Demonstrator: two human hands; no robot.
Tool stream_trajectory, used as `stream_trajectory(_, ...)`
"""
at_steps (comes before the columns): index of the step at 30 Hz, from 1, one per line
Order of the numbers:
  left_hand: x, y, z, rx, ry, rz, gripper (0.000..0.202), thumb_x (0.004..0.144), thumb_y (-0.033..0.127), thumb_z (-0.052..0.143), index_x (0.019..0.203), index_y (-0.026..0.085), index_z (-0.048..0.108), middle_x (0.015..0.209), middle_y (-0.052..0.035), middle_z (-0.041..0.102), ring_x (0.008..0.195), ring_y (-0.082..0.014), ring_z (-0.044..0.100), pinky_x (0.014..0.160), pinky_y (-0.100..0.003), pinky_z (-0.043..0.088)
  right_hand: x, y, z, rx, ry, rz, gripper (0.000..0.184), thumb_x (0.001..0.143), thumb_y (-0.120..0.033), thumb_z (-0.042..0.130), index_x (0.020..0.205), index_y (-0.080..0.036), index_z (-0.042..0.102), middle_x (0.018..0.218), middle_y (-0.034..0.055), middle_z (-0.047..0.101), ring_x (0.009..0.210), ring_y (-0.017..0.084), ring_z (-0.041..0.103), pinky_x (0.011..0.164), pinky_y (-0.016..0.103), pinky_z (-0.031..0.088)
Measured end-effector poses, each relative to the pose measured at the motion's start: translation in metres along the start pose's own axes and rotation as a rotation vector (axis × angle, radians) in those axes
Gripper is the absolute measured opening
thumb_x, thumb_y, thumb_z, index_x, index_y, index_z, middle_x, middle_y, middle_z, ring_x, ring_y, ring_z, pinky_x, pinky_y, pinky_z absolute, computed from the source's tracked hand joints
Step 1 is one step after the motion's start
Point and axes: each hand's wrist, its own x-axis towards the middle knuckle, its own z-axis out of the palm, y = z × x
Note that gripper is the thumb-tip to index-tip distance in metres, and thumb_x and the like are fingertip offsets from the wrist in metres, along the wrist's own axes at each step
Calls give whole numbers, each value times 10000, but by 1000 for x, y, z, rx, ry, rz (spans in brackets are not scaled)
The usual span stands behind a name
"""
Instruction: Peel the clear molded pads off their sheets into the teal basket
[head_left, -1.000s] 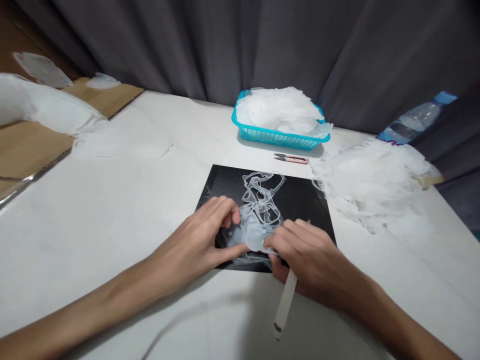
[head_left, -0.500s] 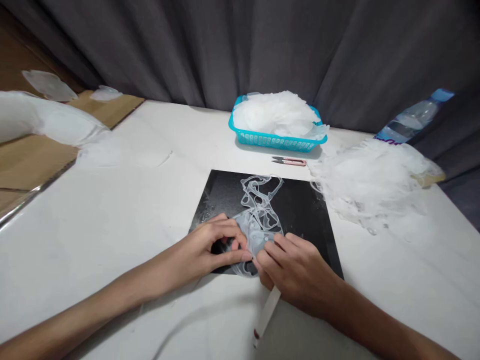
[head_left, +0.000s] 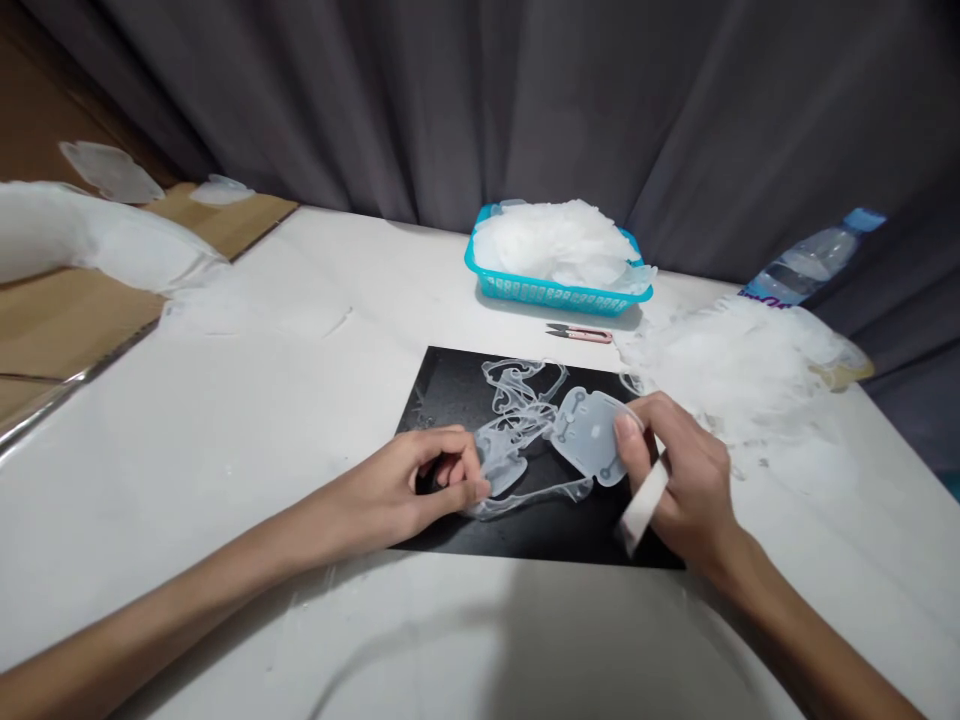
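Observation:
My right hand (head_left: 679, 480) pinches a flat, rounded translucent plastic piece (head_left: 592, 440) between thumb and fingers, and tilts it up above the black mat (head_left: 517, 535). A white stick-like tool (head_left: 645, 505) with a dark end also pokes out from under this hand's fingers. At the mat's left, my left hand (head_left: 435, 485) is closed, thumb and forefinger pinching the edge of translucent plastic trimmings (head_left: 517, 420). These thin, tangled strips spread across the mat, and one strip runs rightward below the flat piece. Another sheet-like part lies among them beside my left fingers.
Behind the mat stands a blue basket (head_left: 562, 295) heaped with white translucent pieces. Pink-handled thread snips (head_left: 581, 333) lie in front of it. A pile of plastic scraps (head_left: 727, 370) and a leaning bottle (head_left: 814, 260) are at right, cardboard (head_left: 75, 320) with plastic at left.
My right hand has moved right and up, carrying the flat plastic piece away from the trimmings. My left hand stays nearly in place, still pinching. The white tool has swung along with my right hand.

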Motion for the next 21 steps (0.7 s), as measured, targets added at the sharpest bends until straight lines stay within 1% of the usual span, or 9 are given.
stream_trajectory(3,2,5,5,2,65,-28,371,953,553,620,882,198,703,797,20,580,739,-155,496,670,-255,373,-6,-15,3,-23,68,-201,119,965,-89,578,950,-206,576,872,38,664,737,142,596,674,269,460)
stream_trajectory(5,5,7,10,-9,100,-25,400,974,571,577,956,209,748,845,5,642,770,-168,526,692,-271,380,-8,-20,3,-42,24,-340,104,959,-100,586,988,-200,599,911,51,695,724,142,603,666,275,472)
stream_trajectory(7,9,8,16,-53,127,3,385,975,548,588,985,214,780,894,-8,695,821,-182,560,732,-285,393,-10,-22,3,-34,-53,-468,131,968,-118,559,1066,-175,625,922,67,710,692,143,595,632,281,474)
stream_trajectory(10,14,6,23,-163,154,39,285,939,465,676,958,211,802,912,-6,730,841,-179,586,755,-283,406,-14,-25,8,21,-113,-566,252,955,-97,512,1181,-113,622,918,95,714,657,144,577,576,283,463)
stream_trajectory(12,16,5,26,-217,178,42,236,921,425,712,916,206,798,874,6,729,784,-158,575,716,-272,402,-16,-28,11,54,-103,-573,263,907,-61,508,1142,-111,618,900,95,708,649,146,567,565,283,456)
stream_trajectory(14,15,4,27,-216,224,46,228,930,415,712,882,202,777,836,16,720,734,-143,556,682,-270,389,-17,-30,14,56,-90,-494,203,868,-58,510,1023,-153,601,835,66,681,649,151,557,581,289,453)
stream_trajectory(17,12,1,27,-212,291,80,220,982,409,661,924,204,715,871,18,730,784,-146,606,728,-273,419,-16,-28,16,34,-103,-242,128,855,-87,494,875,-208,530,714,6,579,604,144,514,580,285,427)
stream_trajectory(19,9,0,28,-283,276,119,200,1030,399,598,993,209,646,943,4,752,898,-163,673,830,-285,465,-14,-22,16,30,-120,-54,131,844,-98,496,909,-207,531,685,-25,536,560,129,496,552,264,412)
stream_trajectory(21,7,-2,31,-368,241,146,187,1067,398,530,1049,217,572,1026,-19,770,1023,-183,703,944,-320,487,-11,-15,15,25,-167,77,269,825,-115,513,1081,-180,564,676,-48,533,539,123,509,536,247,418)
